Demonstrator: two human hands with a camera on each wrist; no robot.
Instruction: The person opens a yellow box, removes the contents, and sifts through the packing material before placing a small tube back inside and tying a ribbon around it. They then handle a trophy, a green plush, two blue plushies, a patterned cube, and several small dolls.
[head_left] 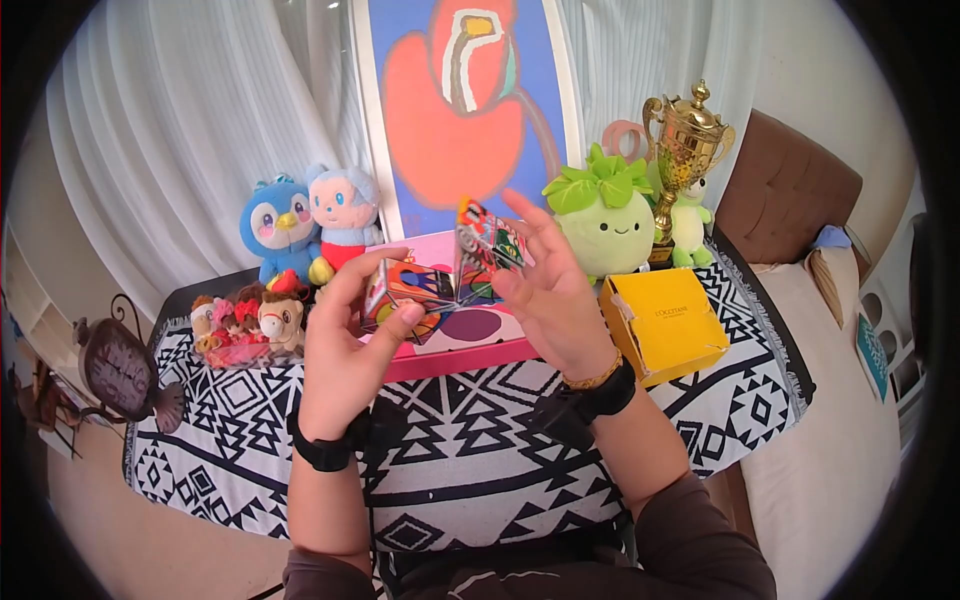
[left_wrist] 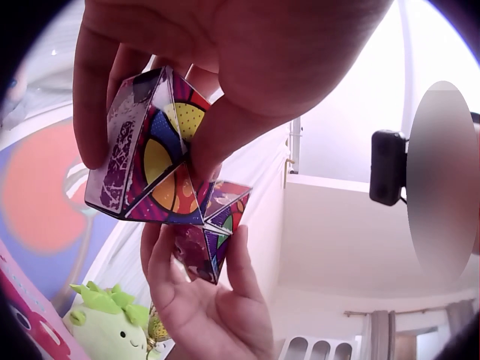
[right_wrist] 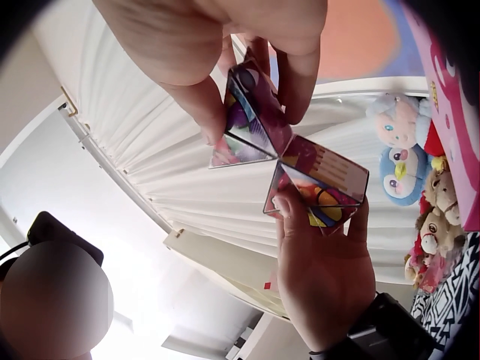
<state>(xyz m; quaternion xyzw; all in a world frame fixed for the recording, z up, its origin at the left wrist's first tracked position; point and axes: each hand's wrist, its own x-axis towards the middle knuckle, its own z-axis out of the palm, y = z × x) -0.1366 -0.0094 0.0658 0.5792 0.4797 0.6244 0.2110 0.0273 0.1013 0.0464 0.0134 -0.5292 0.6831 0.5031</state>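
Head view: glossy, angular toy [head_left: 424,281] with colourful triangular facets, raised above patterned cloth [head_left: 470,505]; left hand [head_left: 346,352] pinches one end, right hand [head_left: 568,312] the other, thumbs inward.

Dark brown fabric sleeves [head_left: 700,540]; black wristbands [head_left: 325,455] bearing black camera housings [head_left: 560,420]; on the right, a gold-coloured bracelet [head_left: 597,377] (seated beside the wristband); at the head, a black rectangular module [left_wrist: 387,166] with thin black cable [right_wrist: 15,250].
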